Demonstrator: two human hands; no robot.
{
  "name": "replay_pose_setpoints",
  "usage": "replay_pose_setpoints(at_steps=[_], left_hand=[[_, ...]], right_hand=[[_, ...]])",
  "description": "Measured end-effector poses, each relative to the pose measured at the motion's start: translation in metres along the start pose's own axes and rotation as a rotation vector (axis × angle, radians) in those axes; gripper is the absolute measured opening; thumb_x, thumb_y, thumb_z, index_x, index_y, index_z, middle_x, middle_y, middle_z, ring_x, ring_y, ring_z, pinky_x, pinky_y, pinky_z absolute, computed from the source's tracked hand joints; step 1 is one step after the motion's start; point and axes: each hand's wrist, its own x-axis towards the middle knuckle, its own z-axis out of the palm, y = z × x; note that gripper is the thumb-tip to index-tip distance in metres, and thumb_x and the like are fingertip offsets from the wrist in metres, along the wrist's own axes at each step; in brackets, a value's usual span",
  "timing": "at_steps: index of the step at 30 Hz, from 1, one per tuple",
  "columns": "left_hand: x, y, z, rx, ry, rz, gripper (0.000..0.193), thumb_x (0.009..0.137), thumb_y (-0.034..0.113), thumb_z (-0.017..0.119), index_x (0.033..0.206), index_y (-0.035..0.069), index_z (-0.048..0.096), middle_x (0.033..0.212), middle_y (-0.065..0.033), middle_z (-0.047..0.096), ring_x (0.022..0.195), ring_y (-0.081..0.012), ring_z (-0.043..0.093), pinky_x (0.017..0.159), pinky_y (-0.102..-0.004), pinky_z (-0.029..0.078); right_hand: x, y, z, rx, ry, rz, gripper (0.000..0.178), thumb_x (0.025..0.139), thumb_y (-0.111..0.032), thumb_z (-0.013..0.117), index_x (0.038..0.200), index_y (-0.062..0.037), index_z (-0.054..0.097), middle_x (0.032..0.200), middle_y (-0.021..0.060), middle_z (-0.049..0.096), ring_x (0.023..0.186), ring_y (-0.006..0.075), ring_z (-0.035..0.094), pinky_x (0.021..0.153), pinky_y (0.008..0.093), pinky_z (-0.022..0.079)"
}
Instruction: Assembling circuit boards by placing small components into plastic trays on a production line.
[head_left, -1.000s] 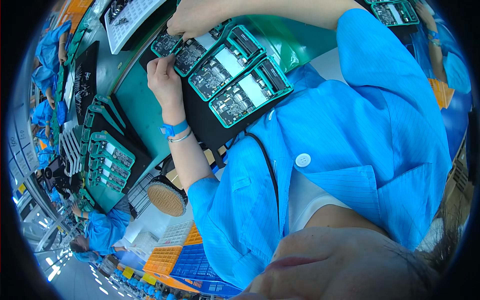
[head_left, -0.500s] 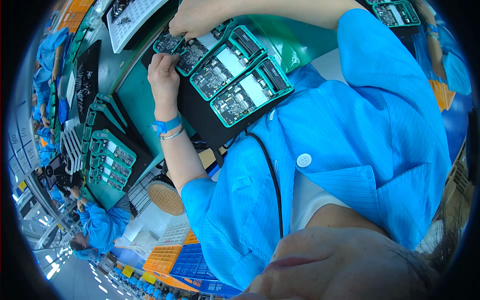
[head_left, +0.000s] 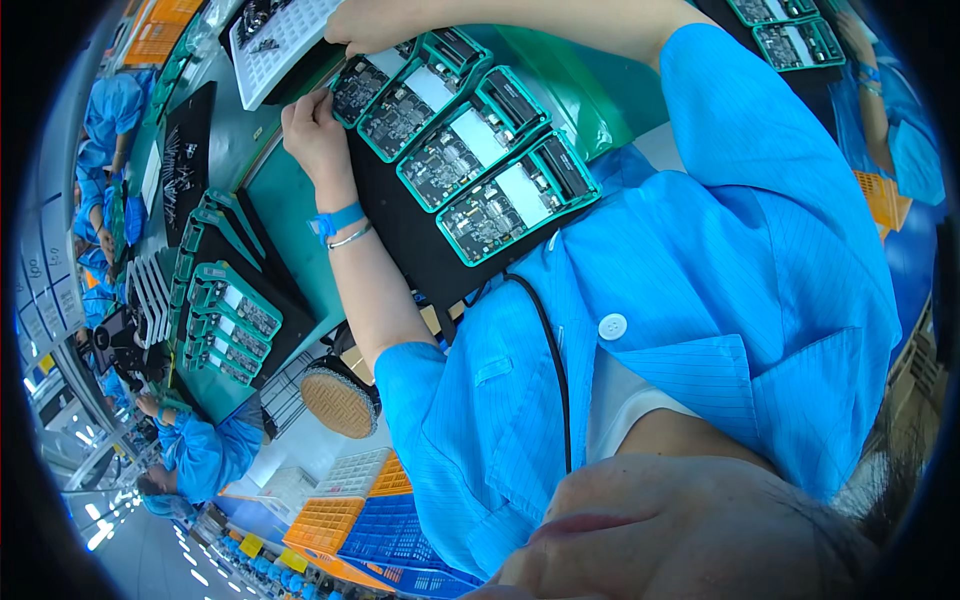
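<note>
Several teal frames with circuit boards stand in a slanting row on a black mat (head_left: 395, 235) in front of me. The nearest frame (head_left: 515, 207) lies close to my jacket; a second frame (head_left: 470, 140) and a third frame (head_left: 415, 105) follow behind it. My left hand (head_left: 318, 130), wearing a blue wrist strap, has its fingers curled together beside the corner of the farthest board (head_left: 358, 92). Above that same board, my right hand (head_left: 365, 25) reaches across from the right with bent fingers. Whatever either hand's fingertips hold is hidden or too small to name.
A white perforated tray (head_left: 285, 45) with dark parts stands beyond my hands. Left of me are more framed boards (head_left: 235, 325) and a black tray of screws (head_left: 188, 150). A round stool (head_left: 340, 400) and stacked crates (head_left: 375, 525) stand lower left. Co-workers sit along the line.
Both hands have moved a little farther out and left, away from the frames. The row of frames appears slightly lower and to the right, with more of the far board uncovered.
</note>
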Motion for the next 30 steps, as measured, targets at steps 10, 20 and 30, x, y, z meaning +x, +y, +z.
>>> replay_pose_setpoints(at_steps=[10,20,30], left_hand=[[-0.002,-0.006,0.002,0.022,-0.029,0.066,0.006,0.085,0.003,0.075,0.089,0.006,0.075,0.088,-0.0126,0.065,0.080,-0.0324,0.066,0.070,-0.0409,0.054],[-0.002,-0.001,0.002,0.047,-0.034,0.098,0.008,0.082,0.001,0.073,0.088,0.006,0.075,0.087,-0.0123,0.064,0.081,-0.0329,0.066,0.070,-0.0419,0.054],[-0.004,-0.002,0.001,0.081,-0.001,0.089,0.009,0.084,0.002,0.071,0.090,0.008,0.075,0.089,-0.0128,0.064,0.081,-0.0341,0.066,0.071,-0.0427,0.054]], right_hand=[[0.011,0.002,0.015,-0.003,-0.003,-0.055,0.023,0.078,-0.024,0.074,0.086,-0.0027,0.078,0.084,0.0179,0.074,0.085,0.0351,0.073,0.075,0.0472,0.057],[0.010,0.006,0.018,0.011,0.049,-0.121,0.021,0.076,-0.023,0.071,0.082,-0.0035,0.076,0.080,0.0181,0.073,0.078,0.0366,0.073,0.070,0.0474,0.058],[0.010,0.005,0.019,0.035,0.081,-0.119,0.018,0.076,-0.020,0.070,0.081,-0.0034,0.074,0.079,0.0191,0.072,0.078,0.0377,0.072,0.068,0.0487,0.057]])
